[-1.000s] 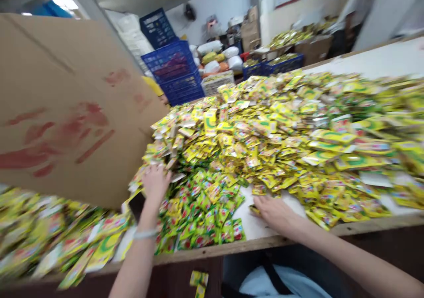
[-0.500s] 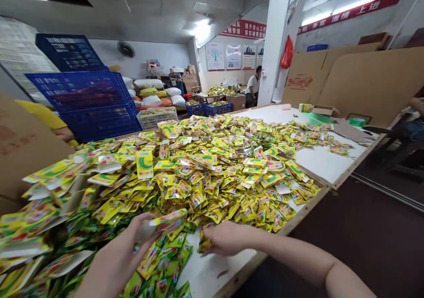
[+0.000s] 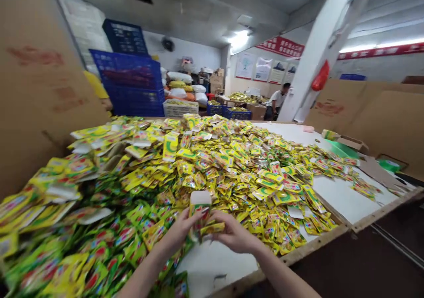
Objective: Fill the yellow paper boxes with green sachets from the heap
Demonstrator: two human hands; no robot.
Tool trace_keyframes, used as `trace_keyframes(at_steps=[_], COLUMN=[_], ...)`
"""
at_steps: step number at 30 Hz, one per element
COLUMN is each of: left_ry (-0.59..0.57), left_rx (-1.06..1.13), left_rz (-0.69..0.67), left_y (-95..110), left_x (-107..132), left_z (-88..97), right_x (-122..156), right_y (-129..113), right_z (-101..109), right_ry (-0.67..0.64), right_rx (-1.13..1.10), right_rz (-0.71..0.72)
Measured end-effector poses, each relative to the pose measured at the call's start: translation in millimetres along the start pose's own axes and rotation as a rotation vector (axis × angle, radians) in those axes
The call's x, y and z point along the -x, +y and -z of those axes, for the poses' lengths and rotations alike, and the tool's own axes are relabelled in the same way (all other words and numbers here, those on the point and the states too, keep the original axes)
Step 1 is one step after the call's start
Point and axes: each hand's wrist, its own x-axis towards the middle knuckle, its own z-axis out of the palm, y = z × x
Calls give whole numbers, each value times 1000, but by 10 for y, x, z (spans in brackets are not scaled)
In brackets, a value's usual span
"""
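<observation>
My left hand (image 3: 179,234) is closed around a small printed carton (image 3: 200,198), held upright with its white flap raised at the top. Close beside it, my right hand (image 3: 235,234) pinches a yellow sachet (image 3: 213,228) against the carton's right side; whether its edge is inside cannot be made out. Beyond both hands spreads a heap of yellow sachets (image 3: 228,187), with several yellow cartons (image 3: 170,147) lying on top. Green sachets (image 3: 122,236) are piled to the left of my left hand.
A white tabletop (image 3: 212,267) with a wooden edge shows below my hands. Tall cardboard (image 3: 39,81) stands at the left, and more cardboard (image 3: 377,130) at the right. Blue crates (image 3: 132,81) are stacked behind the table. A person (image 3: 277,101) is in the background.
My hands have come together. The carton has gone from tilted to upright and moved right in view, and the right hand has brought the sachet up to it. The view has turned left.
</observation>
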Motion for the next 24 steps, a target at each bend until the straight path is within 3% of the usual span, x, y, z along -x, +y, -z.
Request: trace_keyframes(at_steps=[4, 7, 10, 13, 19, 24], left_ry=[-76, -257, -431, -476, -500, -525], left_rx=[140, 189, 199, 201, 81, 140], left_rz=[84, 145, 161, 137, 41, 86], left_y=[-22, -28, -69, -119, -178, -240], left_x=[78, 73, 83, 109, 150, 139], left_z=[-20, -64, -114, -137, -178, -203], right_x=[83, 54, -32, -101, -14, 45], right_y=[-294, -351, -366, -448, -690, -711], right_z=[240, 372, 337, 264, 395, 584], right_ry=[276, 352, 310, 209, -13, -52], right_rx=[135, 139, 256, 403, 661, 727], right_rz=[107, 153, 266, 313, 33, -8])
